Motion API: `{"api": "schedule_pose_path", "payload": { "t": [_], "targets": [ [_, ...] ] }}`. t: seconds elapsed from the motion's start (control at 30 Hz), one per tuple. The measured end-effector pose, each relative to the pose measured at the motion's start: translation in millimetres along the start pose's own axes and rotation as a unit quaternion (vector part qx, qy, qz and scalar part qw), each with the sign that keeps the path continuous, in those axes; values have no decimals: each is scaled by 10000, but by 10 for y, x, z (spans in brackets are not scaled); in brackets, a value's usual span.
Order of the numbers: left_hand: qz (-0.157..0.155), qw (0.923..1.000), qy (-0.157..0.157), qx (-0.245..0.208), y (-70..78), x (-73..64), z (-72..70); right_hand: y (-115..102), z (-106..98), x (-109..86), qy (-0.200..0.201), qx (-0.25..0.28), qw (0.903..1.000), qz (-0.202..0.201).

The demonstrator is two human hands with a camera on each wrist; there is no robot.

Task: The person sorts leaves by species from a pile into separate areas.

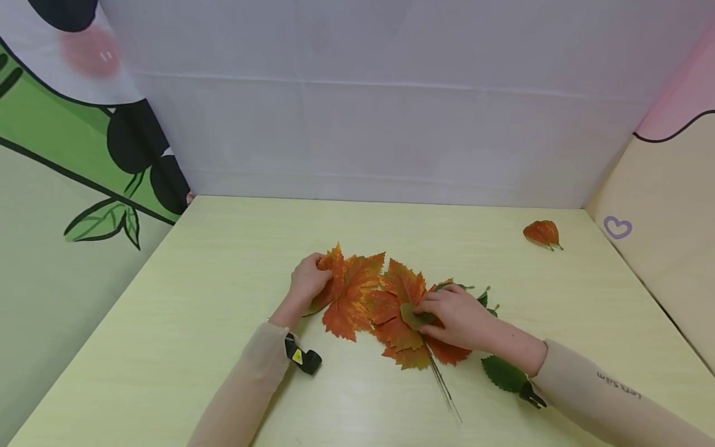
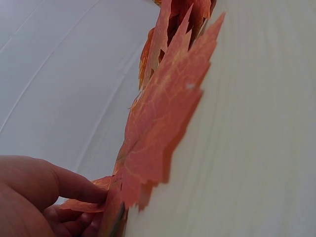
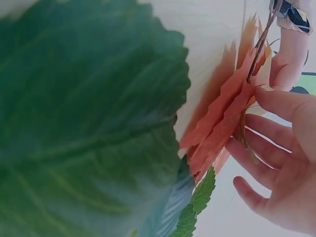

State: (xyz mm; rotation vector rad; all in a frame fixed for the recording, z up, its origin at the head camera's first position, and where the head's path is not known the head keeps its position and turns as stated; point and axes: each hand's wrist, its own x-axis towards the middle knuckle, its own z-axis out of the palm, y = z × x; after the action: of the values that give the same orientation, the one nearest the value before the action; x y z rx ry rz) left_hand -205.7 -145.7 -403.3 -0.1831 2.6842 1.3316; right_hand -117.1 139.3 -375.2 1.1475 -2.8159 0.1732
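Orange-red artificial maple leaves (image 1: 350,292) spread across the middle of the table, overlapping in a cluster. At their left end my left hand (image 1: 310,277) pinches the edge of one maple leaf; the left wrist view shows the thumb on that red leaf (image 2: 148,133). My right hand (image 1: 459,318) is over the right part of the cluster, pinching a small olive-green leaf (image 1: 410,316) between thumb and fingers. Thin brown stems (image 1: 441,379) run from beneath it toward the front edge. In the right wrist view, the right hand (image 3: 281,143) is beside layered orange leaves (image 3: 217,128).
A green serrated leaf (image 1: 503,374) lies under my right wrist, large and near in the right wrist view. More green leaves (image 1: 485,301) show behind that forearm. An orange leaf bundle (image 1: 542,233) lies at the back right. A pale wall (image 1: 391,143) closes off the table's far edge.
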Motion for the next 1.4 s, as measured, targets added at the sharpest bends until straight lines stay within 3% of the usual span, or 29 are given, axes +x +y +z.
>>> {"api": "schedule_pose_path", "payload": {
  "t": [0.73, 1.03, 1.4],
  "targets": [
    [28, 10000, 44, 78, -14, 11, 17, 4, -5, 39, 249, 64, 9995, 200],
    [-21, 10000, 39, 64, -23, 12, 26, 50, -73, 31, 654, 17, 9963, 565],
    [-37, 10000, 15, 83, -27, 7, 24, 258, -187, -45, 839, 101, 9921, 924]
  ]
}}
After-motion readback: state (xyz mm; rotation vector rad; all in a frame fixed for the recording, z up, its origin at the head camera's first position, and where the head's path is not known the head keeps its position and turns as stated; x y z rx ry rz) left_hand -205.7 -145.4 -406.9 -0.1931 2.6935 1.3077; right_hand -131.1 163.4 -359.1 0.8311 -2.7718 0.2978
